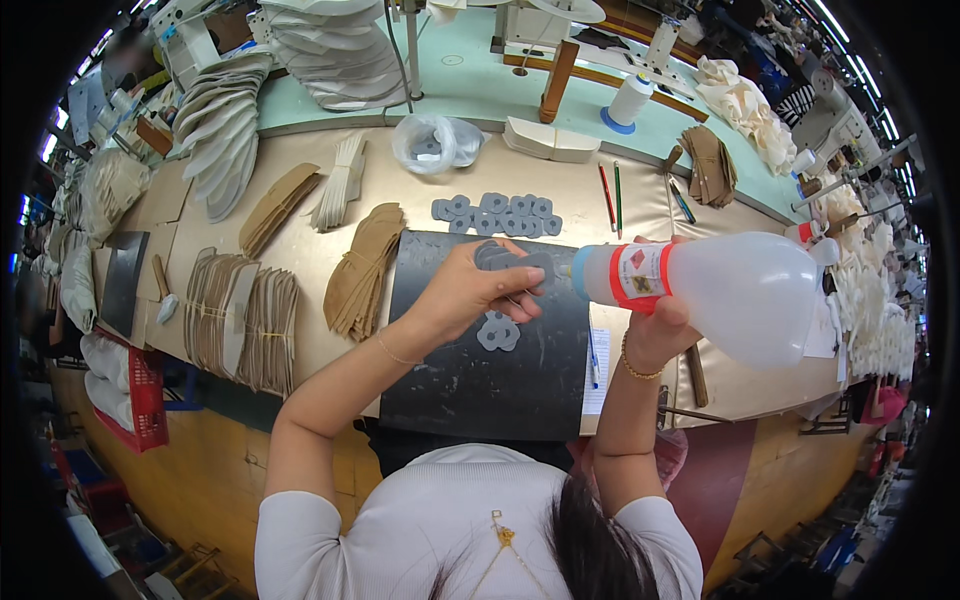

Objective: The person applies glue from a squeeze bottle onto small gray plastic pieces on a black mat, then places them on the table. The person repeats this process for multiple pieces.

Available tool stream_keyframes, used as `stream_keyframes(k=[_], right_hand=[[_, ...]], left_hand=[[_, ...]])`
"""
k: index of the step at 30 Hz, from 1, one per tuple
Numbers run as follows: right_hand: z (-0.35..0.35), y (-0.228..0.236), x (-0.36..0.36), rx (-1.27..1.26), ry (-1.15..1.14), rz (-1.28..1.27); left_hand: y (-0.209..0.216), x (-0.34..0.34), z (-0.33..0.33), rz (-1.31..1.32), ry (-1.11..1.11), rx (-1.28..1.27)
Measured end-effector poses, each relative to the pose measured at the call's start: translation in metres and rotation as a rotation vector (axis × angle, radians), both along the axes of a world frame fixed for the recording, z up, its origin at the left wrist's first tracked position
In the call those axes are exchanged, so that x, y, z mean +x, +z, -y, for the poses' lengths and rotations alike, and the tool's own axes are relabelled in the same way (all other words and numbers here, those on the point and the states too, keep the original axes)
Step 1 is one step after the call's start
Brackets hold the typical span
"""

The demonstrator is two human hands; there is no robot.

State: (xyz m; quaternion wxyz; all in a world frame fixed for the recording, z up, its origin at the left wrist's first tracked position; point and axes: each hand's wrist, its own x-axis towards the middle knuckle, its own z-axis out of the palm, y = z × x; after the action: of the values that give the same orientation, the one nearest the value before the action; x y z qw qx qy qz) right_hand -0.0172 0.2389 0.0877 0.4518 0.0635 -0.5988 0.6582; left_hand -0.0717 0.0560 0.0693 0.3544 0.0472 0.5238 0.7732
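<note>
My left hand (pixel 465 290) is closed on a few flat grey cut-out pieces (pixel 540 268), pinched between thumb and fingers above the black mat (pixel 460 385). In my right hand (pixel 660 325) is a translucent white plastic bottle (pixel 755 295) with a red-edged label, tilted almost level. Its narrow tip points left, close beside the held pieces; whether it touches them I cannot tell. More grey pieces (pixel 497 332) lie on the mat below my left hand. Rows of similar grey pieces (pixel 492 222) lie beyond the mat's far edge.
Bundles of brown strips (pixel 365 270) and tied brown pieces (pixel 220 310) lie to the left. At the back are a clear plastic bag (pixel 425 145), pale pieces (pixel 550 142) and a thread cone (pixel 628 102). Two pencils (pixel 618 200) and a pen (pixel 594 362) lie on the right.
</note>
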Motion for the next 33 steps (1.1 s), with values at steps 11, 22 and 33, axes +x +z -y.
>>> stream_keyframes(k=[11, 22, 33], right_hand=[[0.007, 0.003, -0.002, 0.036, 0.084, -0.02], [-0.008, 0.003, 0.003, -0.041, 0.02, -0.144], [-0.006, 0.008, -0.001, -0.076, 0.035, -0.207]], left_hand=[[0.01, 0.003, -0.002, 0.031, 0.014, 0.028], [0.01, 0.008, 0.005, 0.041, 0.04, 0.086], [0.007, 0.007, 0.008, 0.021, -0.005, 0.035]])
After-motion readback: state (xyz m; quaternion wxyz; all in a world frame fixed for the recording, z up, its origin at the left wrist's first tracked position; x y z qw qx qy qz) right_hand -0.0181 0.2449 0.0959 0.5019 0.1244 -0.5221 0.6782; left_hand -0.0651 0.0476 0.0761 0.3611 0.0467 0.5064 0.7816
